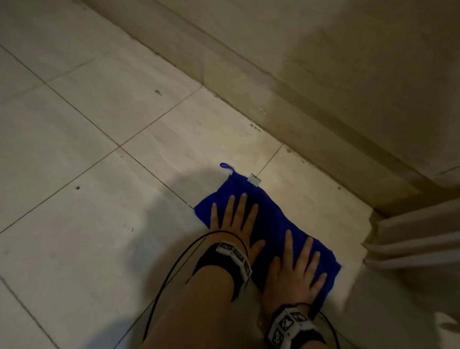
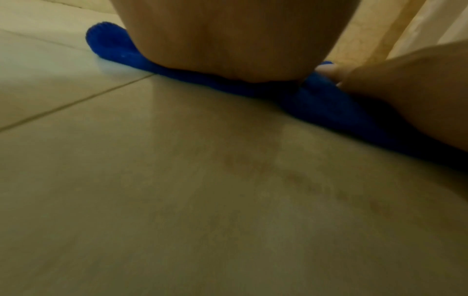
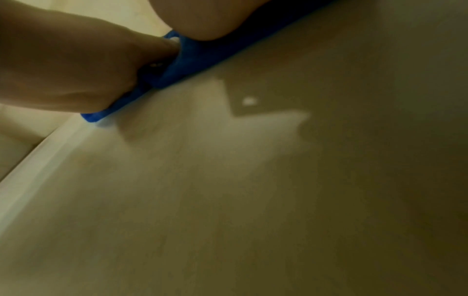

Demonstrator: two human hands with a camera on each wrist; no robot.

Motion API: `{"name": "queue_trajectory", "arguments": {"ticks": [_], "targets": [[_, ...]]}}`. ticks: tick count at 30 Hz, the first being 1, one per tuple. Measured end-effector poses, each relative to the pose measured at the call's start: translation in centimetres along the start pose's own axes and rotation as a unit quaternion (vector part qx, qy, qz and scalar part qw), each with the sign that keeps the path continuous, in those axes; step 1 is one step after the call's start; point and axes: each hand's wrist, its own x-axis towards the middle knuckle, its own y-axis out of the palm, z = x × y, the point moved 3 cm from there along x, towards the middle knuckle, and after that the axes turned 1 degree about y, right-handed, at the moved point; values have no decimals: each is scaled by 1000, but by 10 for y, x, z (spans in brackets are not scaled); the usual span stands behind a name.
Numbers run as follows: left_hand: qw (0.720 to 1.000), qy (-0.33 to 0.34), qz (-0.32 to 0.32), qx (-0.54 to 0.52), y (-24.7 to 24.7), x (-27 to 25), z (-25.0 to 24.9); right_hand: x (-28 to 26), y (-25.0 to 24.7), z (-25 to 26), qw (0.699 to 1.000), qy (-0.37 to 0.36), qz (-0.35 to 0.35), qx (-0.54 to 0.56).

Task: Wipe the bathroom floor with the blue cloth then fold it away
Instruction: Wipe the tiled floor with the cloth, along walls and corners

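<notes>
The blue cloth (image 1: 271, 220) lies flat on the tiled floor (image 1: 92, 153), lower centre of the head view, near the wall base. The left hand (image 1: 234, 221) and right hand (image 1: 295, 271) press it with fingers straight and spread. Both wrist views are blurred; fingertips are hidden there.

1. Two bare forearms, no sleeves visible.
2. On the wrist behind the left hand (image 1: 234, 223), a black strap (image 1: 211, 266) with a white block (image 1: 235, 255) carrying black square markers.
3. On the wrist behind the right hand (image 1: 292, 274), a same kind of black band, with a white block (image 1: 287, 326) printed in black-and-white patterns.
4. Thin black cable (image 1: 160, 294) looping out from the left wrist unit; another short one near the right unit.
</notes>
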Motion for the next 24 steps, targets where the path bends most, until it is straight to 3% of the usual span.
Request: {"name": "queue_trajectory", "arguments": {"ticks": [6, 14, 24], "targets": [[1000, 19, 11, -11, -27, 60, -36, 63, -23, -17, 998, 40, -7, 58], [999, 34, -28, -15, -52, 128, -71, 134, -54, -32, 994, 68, -53, 62], [999, 24, -48, -9, -59, 147, -80, 154, -58, -28, 993, 78, -70, 63]]}}
